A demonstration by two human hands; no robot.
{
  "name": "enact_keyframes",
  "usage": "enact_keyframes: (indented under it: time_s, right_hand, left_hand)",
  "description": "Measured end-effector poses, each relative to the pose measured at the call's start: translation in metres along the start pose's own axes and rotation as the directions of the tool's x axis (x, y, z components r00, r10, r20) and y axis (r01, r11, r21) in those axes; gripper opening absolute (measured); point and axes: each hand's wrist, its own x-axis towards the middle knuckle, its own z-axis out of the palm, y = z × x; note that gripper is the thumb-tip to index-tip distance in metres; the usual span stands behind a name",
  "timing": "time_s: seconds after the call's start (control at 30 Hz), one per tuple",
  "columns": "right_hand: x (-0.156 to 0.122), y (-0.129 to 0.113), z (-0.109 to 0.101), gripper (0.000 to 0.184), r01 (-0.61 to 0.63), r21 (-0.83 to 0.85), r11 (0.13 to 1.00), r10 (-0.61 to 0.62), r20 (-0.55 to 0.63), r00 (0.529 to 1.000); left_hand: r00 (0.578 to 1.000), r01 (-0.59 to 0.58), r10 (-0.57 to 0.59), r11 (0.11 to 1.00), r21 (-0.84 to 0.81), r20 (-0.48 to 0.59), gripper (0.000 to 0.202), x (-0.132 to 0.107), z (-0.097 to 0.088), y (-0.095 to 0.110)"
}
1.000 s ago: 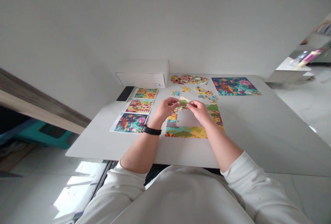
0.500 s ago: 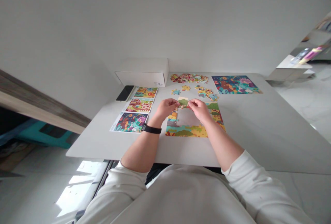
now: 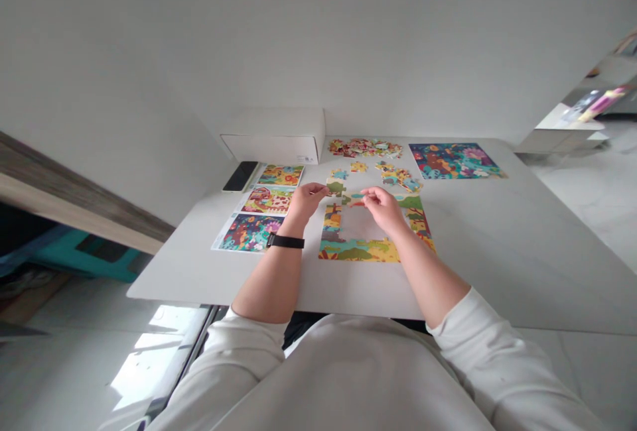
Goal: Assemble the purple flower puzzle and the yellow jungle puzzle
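My left hand point(image 3: 305, 203) pinches a green puzzle piece point(image 3: 336, 187) at the upper left corner of a partly assembled jigsaw puzzle point(image 3: 358, 252). Across from it, my right hand point(image 3: 382, 207) has its fingers closed at the edge of a small piece with green and red on it point(image 3: 355, 201), by the puzzle's top side. The fingertips partly cover that piece. Bright animals and trees form the frame of the puzzle, around a bare grey middle. Just behind lie loose puzzle pieces point(image 3: 398, 177), a yellow piece point(image 3: 359, 166) and a blue piece point(image 3: 340, 174).
A heap of reddish pieces point(image 3: 365, 148) lies at the back beside a white box point(image 3: 273, 146). To the left are a phone point(image 3: 241, 176) and a picture sheet point(image 3: 266, 200). A dark, colourful puzzle picture point(image 3: 455, 161) lies at the back right of the table point(image 3: 497, 239).
My hands have moved apart. The left hand has shifted left with the green piece, toward the puzzle's upper left corner, while the right hand stays near the top side.
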Motion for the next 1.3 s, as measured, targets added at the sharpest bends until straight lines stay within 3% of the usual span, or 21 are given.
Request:
enact_keyframes:
  time_s: [0.23, 0.47, 0.77, 0.97, 1.13, 1.3]
  right_hand:
    - [-0.004, -0.009, 0.0, 0.019, 0.03, -0.116, 0.993, -0.033, -0.024, 0.999]
    - [-0.005, -0.007, 0.003, 0.018, 0.073, -0.193, 0.979, -0.072, 0.014, 0.997]
    - [-0.005, 0.0, 0.008, 0.02, 0.101, -0.275, 0.956, -0.09, 0.052, 0.995]
    - [-0.006, -0.003, 0.007, 0.02, 0.106, -0.28, 0.954, -0.09, 0.067, 0.994]
    - [-0.006, -0.002, 0.008, 0.02, 0.123, -0.289, 0.95, -0.106, 0.074, 0.992]
    - [-0.006, -0.001, 0.009, 0.022, 0.145, -0.3, 0.943, -0.123, 0.09, 0.988]
  left_hand:
    - [1.0, 0.02, -0.022, 0.993, 0.119, 0.012, 0.013, 0.003, 0.011, -0.004]
    - [0.998, -0.033, 0.018, 0.953, 0.302, 0.055, 0.012, 0.003, 0.011, -0.005]
    - [0.999, -0.031, 0.013, 0.913, 0.406, 0.049, 0.007, 0.006, 0.012, -0.013]
    - [0.998, -0.052, 0.032, 0.874, 0.483, 0.051, 0.019, 0.003, 0.015, -0.015]
    - [0.988, -0.152, 0.14, 0.83, 0.536, 0.064, 0.03, -0.002, 0.015, -0.01]
    - [0.921, -0.387, 0.311, 0.778, 0.494, 0.233, 0.033, -0.009, 0.016, -0.002]
